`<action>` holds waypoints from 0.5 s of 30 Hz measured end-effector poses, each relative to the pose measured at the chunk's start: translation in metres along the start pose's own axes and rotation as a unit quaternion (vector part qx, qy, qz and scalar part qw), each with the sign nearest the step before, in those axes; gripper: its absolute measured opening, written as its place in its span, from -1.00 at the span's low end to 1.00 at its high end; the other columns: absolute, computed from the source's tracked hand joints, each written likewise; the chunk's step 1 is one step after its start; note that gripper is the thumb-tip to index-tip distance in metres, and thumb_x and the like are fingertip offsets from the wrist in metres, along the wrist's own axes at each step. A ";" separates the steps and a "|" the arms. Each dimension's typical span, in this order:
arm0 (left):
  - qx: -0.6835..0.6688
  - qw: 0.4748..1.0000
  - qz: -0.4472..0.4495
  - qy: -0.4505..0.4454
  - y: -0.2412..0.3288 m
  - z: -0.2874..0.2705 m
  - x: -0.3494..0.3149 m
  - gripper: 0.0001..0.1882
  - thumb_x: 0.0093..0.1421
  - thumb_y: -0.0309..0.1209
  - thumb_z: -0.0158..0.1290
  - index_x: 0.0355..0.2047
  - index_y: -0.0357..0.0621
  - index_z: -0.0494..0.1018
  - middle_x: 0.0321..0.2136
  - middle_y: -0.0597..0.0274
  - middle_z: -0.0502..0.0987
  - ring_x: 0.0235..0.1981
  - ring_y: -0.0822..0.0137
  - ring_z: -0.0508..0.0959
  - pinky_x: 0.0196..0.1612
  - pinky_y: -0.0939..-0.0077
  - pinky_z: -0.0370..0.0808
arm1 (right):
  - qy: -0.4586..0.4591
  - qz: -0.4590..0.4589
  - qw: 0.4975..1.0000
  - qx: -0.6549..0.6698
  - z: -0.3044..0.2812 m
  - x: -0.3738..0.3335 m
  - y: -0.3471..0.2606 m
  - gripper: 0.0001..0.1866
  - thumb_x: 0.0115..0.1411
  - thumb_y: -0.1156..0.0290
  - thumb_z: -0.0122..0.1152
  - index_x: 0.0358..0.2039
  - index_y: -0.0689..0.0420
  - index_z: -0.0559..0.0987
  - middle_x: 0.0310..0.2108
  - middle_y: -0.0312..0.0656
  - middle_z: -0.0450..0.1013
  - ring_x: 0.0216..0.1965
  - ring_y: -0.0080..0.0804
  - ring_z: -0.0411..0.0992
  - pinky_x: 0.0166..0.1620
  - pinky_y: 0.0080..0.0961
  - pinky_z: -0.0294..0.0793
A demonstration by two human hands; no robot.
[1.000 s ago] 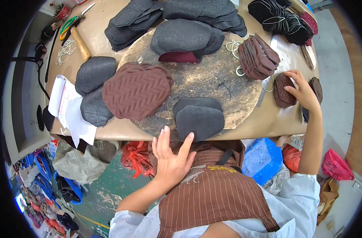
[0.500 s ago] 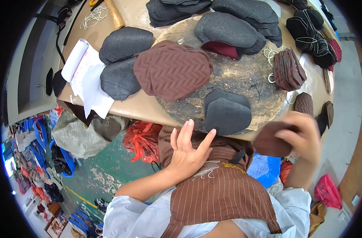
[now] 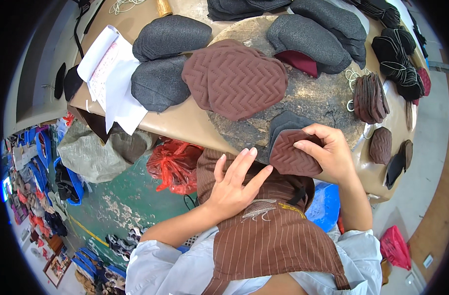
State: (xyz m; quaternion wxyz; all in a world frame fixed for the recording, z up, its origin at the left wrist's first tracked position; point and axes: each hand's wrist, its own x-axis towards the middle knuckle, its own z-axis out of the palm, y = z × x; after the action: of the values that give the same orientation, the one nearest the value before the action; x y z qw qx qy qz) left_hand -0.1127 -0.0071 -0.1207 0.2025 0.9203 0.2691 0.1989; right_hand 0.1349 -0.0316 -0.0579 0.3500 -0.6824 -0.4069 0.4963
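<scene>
My right hand [image 3: 330,150] pinches a brown quilted fabric piece [image 3: 294,156] with a zigzag stitch between thumb and fingers. That piece lies over part of a dark grey fabric piece [image 3: 286,121] at the front edge of the round wooden board [image 3: 323,101]. My left hand [image 3: 236,184] is just left of the brown piece, fingers spread, holding nothing; its fingertips are close to the table edge. Behind both hands, a larger stack of brown quilted pieces [image 3: 239,78] rests on the board.
Dark grey fabric stacks [image 3: 172,37] stand left and far right. White paper [image 3: 108,81] hangs over the table's left edge. Small brown bundled pieces [image 3: 371,98] and black tied bundles [image 3: 399,59] lie right. A red plastic bag [image 3: 175,167] and blue bin [image 3: 324,206] are below the table.
My right hand has brought the brown quilted piece leftward from the board's right side onto the dark grey piece. The head view has shifted slightly. My left hand stays open near the edge.
</scene>
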 end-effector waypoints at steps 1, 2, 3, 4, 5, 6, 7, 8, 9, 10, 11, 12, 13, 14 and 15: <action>-0.003 1.000 0.001 0.001 -0.001 0.001 -0.001 -0.54 0.02 -0.39 0.10 -0.01 0.19 0.46 0.17 0.05 0.26 0.18 0.21 0.32 0.26 0.04 -0.09 | 0.001 0.001 1.000 -0.009 0.000 0.000 -0.001 -0.84 0.09 0.49 0.27 -0.31 0.28 0.58 -0.43 -0.26 0.54 -0.36 -0.66 0.44 -0.26 -0.59 0.45; -0.018 1.000 -0.003 0.003 -0.001 0.001 -0.001 -0.54 0.02 -0.40 0.10 -0.01 0.19 0.46 0.17 0.04 0.26 0.18 0.21 0.32 0.26 0.04 -0.08 | 0.001 0.001 1.000 -0.010 0.000 0.001 -0.002 -0.84 0.09 0.49 0.27 -0.31 0.28 0.58 -0.43 -0.25 0.54 -0.36 -0.66 0.44 -0.26 -0.59 0.45; -0.033 0.999 -0.007 0.006 -0.001 0.002 -0.001 -0.54 0.01 -0.40 0.10 -0.01 0.20 0.46 0.17 0.03 0.26 0.18 0.20 0.32 0.26 0.04 -0.08 | 0.000 0.000 1.000 -0.012 0.001 0.001 -0.003 -0.83 0.09 0.49 0.27 -0.31 0.28 0.58 -0.43 -0.25 0.54 -0.36 -0.66 0.45 -0.26 -0.59 0.45; -0.048 0.999 -0.011 0.008 -0.001 0.003 -0.002 -0.54 0.00 -0.41 0.11 -0.02 0.21 0.46 0.17 0.02 0.25 0.17 0.20 0.32 0.26 0.04 -0.07 | 0.000 0.000 1.000 -0.013 0.001 0.001 -0.003 -0.83 0.09 0.49 0.27 -0.31 0.28 0.58 -0.43 -0.25 0.54 -0.36 -0.66 0.45 -0.26 -0.59 0.45; -0.048 0.999 -0.006 0.017 -0.002 0.005 -0.002 -0.52 0.02 -0.40 0.09 0.00 0.23 0.44 0.17 0.02 0.25 0.17 0.21 0.32 0.26 0.04 -0.07 | 0.000 -0.001 1.000 -0.018 0.001 0.002 -0.003 -0.83 0.09 0.49 0.28 -0.31 0.28 0.58 -0.44 -0.25 0.54 -0.36 -0.66 0.45 -0.26 -0.59 0.45; -0.048 0.999 0.000 0.025 -0.002 0.006 -0.002 -0.51 0.03 -0.39 0.08 0.03 0.25 0.43 0.16 0.03 0.25 0.16 0.21 0.32 0.25 0.04 -0.06 | 0.001 -0.001 1.000 -0.023 0.001 0.002 -0.004 -0.83 0.09 0.48 0.28 -0.31 0.28 0.58 -0.44 -0.25 0.54 -0.36 -0.66 0.45 -0.27 -0.59 0.45; -0.048 0.998 0.005 0.034 -0.002 0.007 -0.002 -0.50 0.04 -0.38 0.07 0.05 0.27 0.42 0.16 0.03 0.25 0.16 0.21 0.31 0.25 0.04 -0.05 | 0.001 -0.002 1.000 -0.028 0.001 0.002 -0.004 -0.83 0.08 0.48 0.28 -0.31 0.28 0.58 -0.44 -0.24 0.54 -0.36 -0.66 0.45 -0.27 -0.59 0.45; -0.005 0.999 0.008 0.032 -0.001 0.009 -0.001 -0.49 0.06 -0.36 0.04 0.07 0.29 0.40 0.15 0.03 0.25 0.16 0.22 0.31 0.25 0.03 -0.05 | 0.002 -0.005 1.000 -0.028 0.001 0.002 -0.004 -0.83 0.09 0.48 0.28 -0.31 0.28 0.58 -0.45 -0.24 0.54 -0.37 -0.66 0.45 -0.27 -0.59 0.45; 0.038 0.999 0.012 0.030 0.001 0.011 0.000 -0.48 0.08 -0.34 0.02 0.10 0.31 0.38 0.14 0.04 0.25 0.15 0.22 0.30 0.25 0.03 -0.05 | 0.003 -0.008 1.000 -0.028 0.001 0.002 -0.004 -0.83 0.09 0.48 0.28 -0.31 0.27 0.58 -0.45 -0.24 0.54 -0.37 -0.66 0.45 -0.28 -0.59 0.45; 0.082 0.996 0.015 0.029 0.002 0.012 0.001 -0.48 0.10 -0.33 0.00 0.13 0.33 0.36 0.13 0.05 0.24 0.15 0.23 0.30 0.24 0.03 -0.04 | 0.004 -0.010 1.000 -0.029 0.002 0.002 -0.004 -0.83 0.09 0.47 0.28 -0.31 0.27 0.58 -0.46 -0.24 0.54 -0.38 -0.66 0.45 -0.28 -0.59 0.45; 0.092 0.995 0.020 0.020 0.002 0.011 0.002 -0.48 0.12 -0.32 -0.03 0.14 0.34 0.35 0.13 0.06 0.24 0.14 0.23 0.29 0.24 0.02 -0.05 | 0.018 -0.008 0.999 -0.035 0.004 0.002 -0.005 -0.83 0.10 0.47 0.28 -0.32 0.27 0.57 -0.47 -0.24 0.54 -0.40 -0.67 0.44 -0.30 -0.60 0.45; 0.103 0.994 0.025 0.012 0.001 0.009 0.002 -0.47 0.13 -0.31 -0.06 0.15 0.35 0.34 0.12 0.06 0.24 0.14 0.23 0.29 0.24 0.02 -0.06 | 0.032 -0.005 0.999 -0.040 0.006 0.001 -0.007 -0.84 0.10 0.46 0.28 -0.33 0.27 0.57 -0.48 -0.24 0.53 -0.41 -0.67 0.44 -0.32 -0.60 0.44; 0.113 0.993 0.029 0.004 0.001 0.008 0.002 -0.47 0.15 -0.30 -0.08 0.17 0.37 0.32 0.12 0.07 0.23 0.14 0.24 0.28 0.25 0.02 -0.06 | 0.046 -0.002 0.998 -0.046 0.008 0.001 -0.009 -0.84 0.11 0.45 0.28 -0.34 0.27 0.56 -0.49 -0.24 0.53 -0.43 -0.68 0.43 -0.35 -0.60 0.44; 0.112 0.993 0.028 0.008 0.001 0.008 0.002 -0.48 0.15 -0.30 -0.09 0.17 0.33 0.33 0.12 0.07 0.25 0.14 0.25 0.29 0.25 0.01 -0.08 | 0.053 0.003 0.997 -0.053 0.009 0.001 -0.010 -0.84 0.11 0.45 0.28 -0.35 0.27 0.56 -0.50 -0.24 0.52 -0.45 -0.68 0.42 -0.37 -0.60 0.43; 0.112 0.993 0.027 0.012 0.003 0.008 0.002 -0.48 0.15 -0.31 -0.10 0.16 0.29 0.33 0.12 0.08 0.26 0.14 0.25 0.30 0.25 0.00 -0.09 | 0.060 0.008 0.996 -0.059 0.011 0.002 -0.011 -0.84 0.11 0.44 0.28 -0.35 0.26 0.55 -0.52 -0.23 0.52 -0.47 -0.69 0.40 -0.39 -0.60 0.42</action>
State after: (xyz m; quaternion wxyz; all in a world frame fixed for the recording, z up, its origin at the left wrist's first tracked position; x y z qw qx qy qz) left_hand -0.1064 -0.0104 -0.1262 0.0898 0.9417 0.2669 0.1843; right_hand 0.1227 -0.0244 -0.0521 0.3287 -0.7335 -0.4087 0.4323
